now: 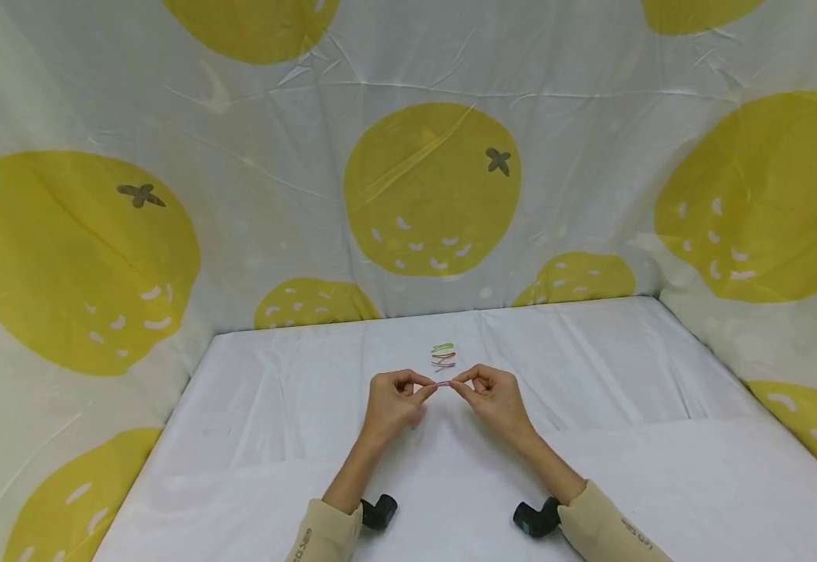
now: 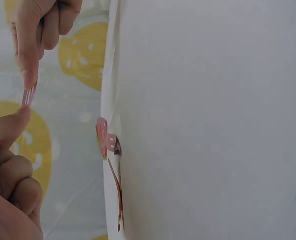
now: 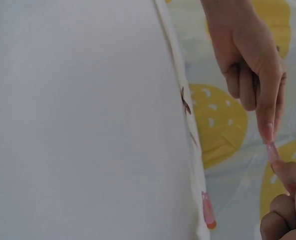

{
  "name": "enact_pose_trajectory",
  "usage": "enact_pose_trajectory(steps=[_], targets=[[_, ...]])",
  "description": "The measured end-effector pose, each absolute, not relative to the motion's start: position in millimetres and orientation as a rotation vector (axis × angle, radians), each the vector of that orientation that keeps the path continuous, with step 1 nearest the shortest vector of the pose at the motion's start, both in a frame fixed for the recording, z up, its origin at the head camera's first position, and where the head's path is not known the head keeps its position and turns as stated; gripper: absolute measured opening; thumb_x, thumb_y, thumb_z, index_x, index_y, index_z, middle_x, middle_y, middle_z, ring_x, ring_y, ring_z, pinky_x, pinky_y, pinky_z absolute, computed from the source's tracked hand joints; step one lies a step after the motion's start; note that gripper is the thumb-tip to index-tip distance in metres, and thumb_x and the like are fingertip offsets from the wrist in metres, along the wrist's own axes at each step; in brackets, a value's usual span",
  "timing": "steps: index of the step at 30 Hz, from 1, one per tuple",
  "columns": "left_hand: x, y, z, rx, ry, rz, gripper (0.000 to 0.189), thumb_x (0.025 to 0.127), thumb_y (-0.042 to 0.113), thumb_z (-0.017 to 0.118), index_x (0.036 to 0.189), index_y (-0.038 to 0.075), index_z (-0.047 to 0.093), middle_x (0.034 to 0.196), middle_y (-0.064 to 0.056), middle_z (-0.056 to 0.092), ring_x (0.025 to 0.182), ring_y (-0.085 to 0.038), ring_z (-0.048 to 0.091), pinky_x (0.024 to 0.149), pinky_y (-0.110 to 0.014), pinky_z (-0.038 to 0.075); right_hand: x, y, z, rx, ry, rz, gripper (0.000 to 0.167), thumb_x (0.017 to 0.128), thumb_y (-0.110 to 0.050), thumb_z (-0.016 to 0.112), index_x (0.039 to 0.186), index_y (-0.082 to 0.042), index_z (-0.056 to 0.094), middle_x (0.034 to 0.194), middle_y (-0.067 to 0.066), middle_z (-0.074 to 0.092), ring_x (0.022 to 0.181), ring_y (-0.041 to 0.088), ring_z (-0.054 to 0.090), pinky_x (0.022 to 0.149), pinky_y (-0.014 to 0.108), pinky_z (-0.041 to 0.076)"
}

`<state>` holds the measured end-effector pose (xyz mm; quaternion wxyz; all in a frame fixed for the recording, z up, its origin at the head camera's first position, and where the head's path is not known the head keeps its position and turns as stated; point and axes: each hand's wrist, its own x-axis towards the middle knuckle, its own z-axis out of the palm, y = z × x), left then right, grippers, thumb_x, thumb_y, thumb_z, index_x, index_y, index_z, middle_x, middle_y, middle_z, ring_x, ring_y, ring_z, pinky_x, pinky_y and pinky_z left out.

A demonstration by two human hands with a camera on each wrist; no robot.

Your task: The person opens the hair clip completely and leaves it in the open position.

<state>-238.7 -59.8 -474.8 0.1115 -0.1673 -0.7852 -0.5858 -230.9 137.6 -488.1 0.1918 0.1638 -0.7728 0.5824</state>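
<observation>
A small pink hair clip (image 1: pixel 443 383) with slots along it is held up between both hands, over the near side of a short row of clips. My left hand (image 1: pixel 396 402) pinches one end between thumb and fingertips. The other end is pinched the same way by my right hand (image 1: pixel 495 398). Both wrist views show the pink clip (image 2: pixel 29 94) spanning the short gap between the fingertips. Beyond the hands, a green hair clip (image 1: pixel 443 346), an orange one (image 1: pixel 443 356) and a brownish-pink one (image 1: pixel 443 365) lie on the white cloth.
A white cloth covers the table (image 1: pixel 275 406). Behind it and at both sides hangs a curtain (image 1: pixel 577 179) with a yellow lemon print. Black wrist cameras (image 1: pixel 380 512) sit by the cuffs of the beige sleeves (image 1: pixel 327 532).
</observation>
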Motion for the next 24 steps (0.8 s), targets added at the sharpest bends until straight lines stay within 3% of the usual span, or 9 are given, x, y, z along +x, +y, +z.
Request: enact_pose_trajectory(steps=[6,9,16,24], targets=[[-242,-63,-475,-0.619,-2.31,-1.634,0.02,0.079,0.004,0.088,0.097,0.001,0.083,0.054,0.005,0.032,0.05,0.004,0.024,0.049,-0.017,0.02,-234,144,-484,0.399,-2.33,1.671,0.007,0.089,-0.017,0.082,0.087,-0.01,0.08,0.054,-0.004,0.029,0.049,0.001,0.025,0.05,0.019,0.021],[-243,-64,-476,-0.692,-2.276,-1.585,0.02,0.078,0.002,0.087,0.098,0.001,0.083,0.053,0.004,0.034,0.052,0.003,0.024,0.05,-0.017,0.021,-235,145,-482,0.405,-2.408,1.685,0.01,0.091,-0.017,0.08,0.089,-0.007,0.079,0.053,-0.005,0.032,0.049,0.002,0.026,0.049,0.02,0.022],[-244,-66,-477,-0.779,-2.206,-1.592,0.01,0.078,0.0,0.086,0.088,0.001,0.084,0.053,-0.009,0.052,0.052,0.002,0.031,0.049,-0.015,0.025,-235,146,-480,0.369,-2.485,1.773,0.011,0.091,-0.015,0.079,0.091,-0.004,0.079,0.052,-0.006,0.035,0.049,0.004,0.028,0.05,0.02,0.022],[-245,-71,-477,-0.739,-2.191,-1.751,0.009,0.081,0.001,0.084,0.09,-0.002,0.083,0.06,-0.024,0.055,0.054,-0.001,0.034,0.05,-0.016,0.026,-235,145,-481,0.442,-2.489,1.751,0.015,0.087,-0.018,0.084,0.101,-0.012,0.081,0.054,-0.006,0.033,0.05,0.004,0.026,0.051,0.02,0.022]])
